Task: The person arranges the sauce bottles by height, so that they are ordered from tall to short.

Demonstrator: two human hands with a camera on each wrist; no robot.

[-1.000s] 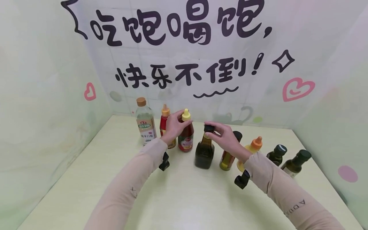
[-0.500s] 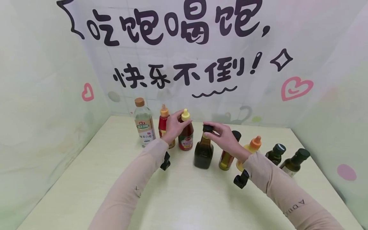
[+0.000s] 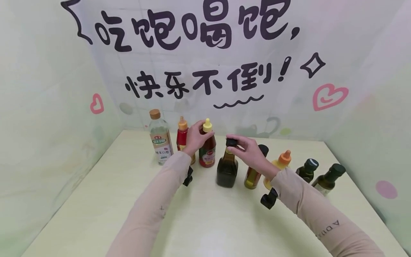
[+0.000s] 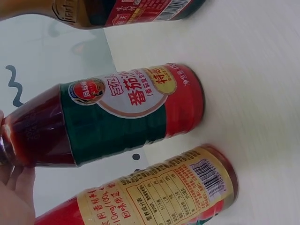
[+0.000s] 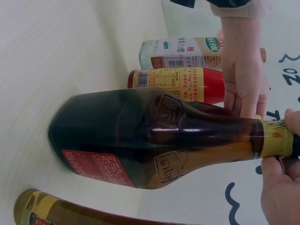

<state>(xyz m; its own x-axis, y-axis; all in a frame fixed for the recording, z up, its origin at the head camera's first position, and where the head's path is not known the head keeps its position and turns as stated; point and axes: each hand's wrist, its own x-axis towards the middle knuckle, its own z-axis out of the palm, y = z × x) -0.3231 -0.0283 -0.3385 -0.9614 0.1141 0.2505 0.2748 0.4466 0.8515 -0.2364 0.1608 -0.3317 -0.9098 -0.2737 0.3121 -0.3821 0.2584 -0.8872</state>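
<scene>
My left hand (image 3: 196,138) grips the neck of a ketchup bottle (image 3: 207,154) just below its yellow nozzle cap. The bottle's green and red label (image 4: 117,108) faces the left wrist camera. To its right in the head view, a dark, square-bodied sauce bottle (image 3: 227,172) stands upright. My right hand (image 3: 248,151) pinches that bottle's black cap and yellow-banded neck (image 5: 275,137) between thumb and fingers. Left of the ketchup is a red squeeze bottle (image 3: 181,137) with an orange nozzle, partly hidden by my left hand.
A clear white-vinegar bottle (image 3: 161,142) stands at the row's left end. Right of the dark bottle come an oil bottle (image 3: 252,177), a yellow squeeze bottle (image 3: 282,163) and two dark green bottles, one nearer the right wall (image 3: 326,181). A printed cloth backdrop (image 3: 179,60) rises behind the table.
The head view has shifted a little. My left hand and the ketchup bottle sit slightly higher in the picture, and the left forearm has swung right. The right hand keeps its hold.
</scene>
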